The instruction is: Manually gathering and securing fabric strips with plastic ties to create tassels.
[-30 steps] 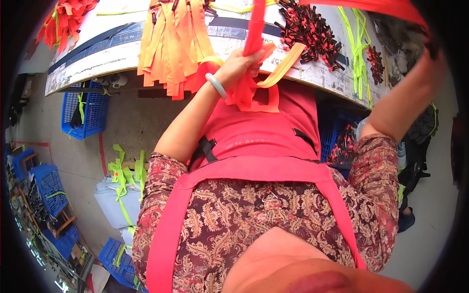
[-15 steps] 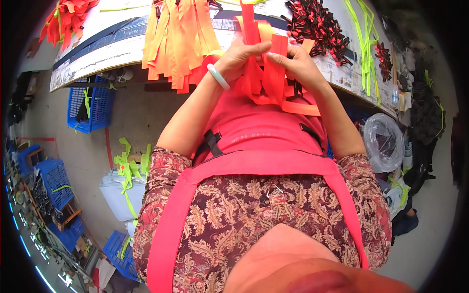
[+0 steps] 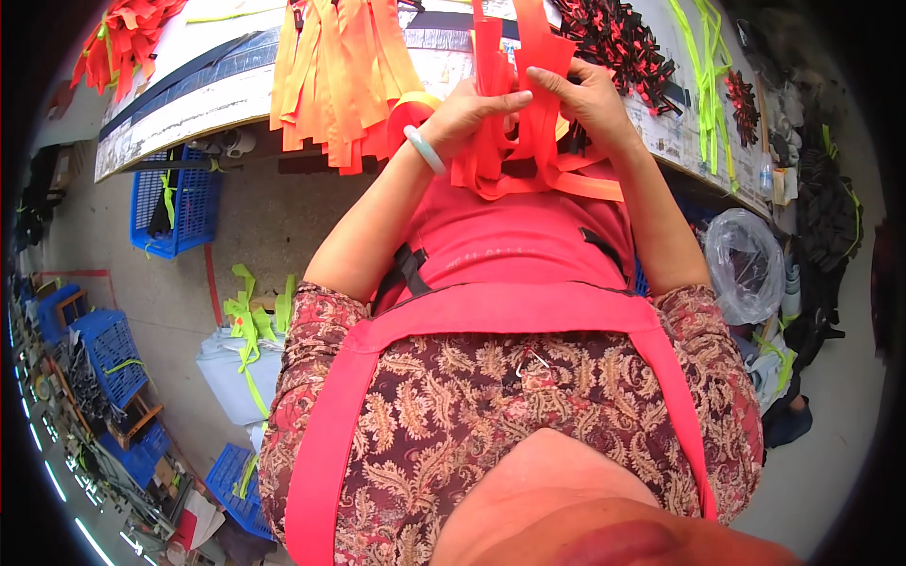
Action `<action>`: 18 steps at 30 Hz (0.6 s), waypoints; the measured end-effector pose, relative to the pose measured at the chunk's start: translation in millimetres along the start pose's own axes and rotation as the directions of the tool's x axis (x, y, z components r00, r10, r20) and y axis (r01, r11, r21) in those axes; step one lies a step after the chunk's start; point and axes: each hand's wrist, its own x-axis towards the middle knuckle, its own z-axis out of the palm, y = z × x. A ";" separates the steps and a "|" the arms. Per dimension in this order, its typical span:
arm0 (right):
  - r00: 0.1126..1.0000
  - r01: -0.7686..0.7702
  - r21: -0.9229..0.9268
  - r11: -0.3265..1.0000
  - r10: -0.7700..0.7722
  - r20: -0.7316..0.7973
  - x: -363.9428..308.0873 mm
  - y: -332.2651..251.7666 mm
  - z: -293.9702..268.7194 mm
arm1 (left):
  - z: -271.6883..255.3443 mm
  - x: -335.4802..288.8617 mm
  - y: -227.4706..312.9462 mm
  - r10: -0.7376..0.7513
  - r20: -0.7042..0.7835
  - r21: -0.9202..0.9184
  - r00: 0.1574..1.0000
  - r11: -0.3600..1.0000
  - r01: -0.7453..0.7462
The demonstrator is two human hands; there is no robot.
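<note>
At the table's near edge, both my hands are closed on bright orange-red fabric strips. My left hand, with a pale bangle on its wrist, pinches strips between thumb and fingers. My right hand grips a broad strip, its thumb lying across the front. Loops of the strips hang below the hands against my red apron. Left of my left hand, a fan of orange strips drapes over the edge. Beyond my right hand lies a heap of small black and red pieces.
The white worktable carries black tape bands, a red-orange bundle at far left and yellow-green cords at right. A blue basket is under it. More baskets stand left; a clear plastic roll is at right.
My right hand has shifted up and slightly right, lifting its strip. My left hand has moved a little, its thumb now lower than the right thumb.
</note>
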 end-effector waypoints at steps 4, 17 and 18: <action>0.993 0.116 0.151 0.982 -0.116 -0.008 5.8 7.2 10.7 | 8.8 1.9 -2.6 0.045 -0.038 -0.046 0.998 0.998 -0.047; 0.945 0.011 -0.132 0.991 0.033 0.326 -15.2 1.7 2.8 | -13.9 9.5 -10.3 -0.033 -0.144 -0.369 0.989 0.929 -0.023; 0.946 0.019 -0.140 0.990 0.028 0.322 -15.4 6.1 5.9 | -12.0 9.2 -9.3 0.021 -0.148 -0.341 0.989 0.937 -0.071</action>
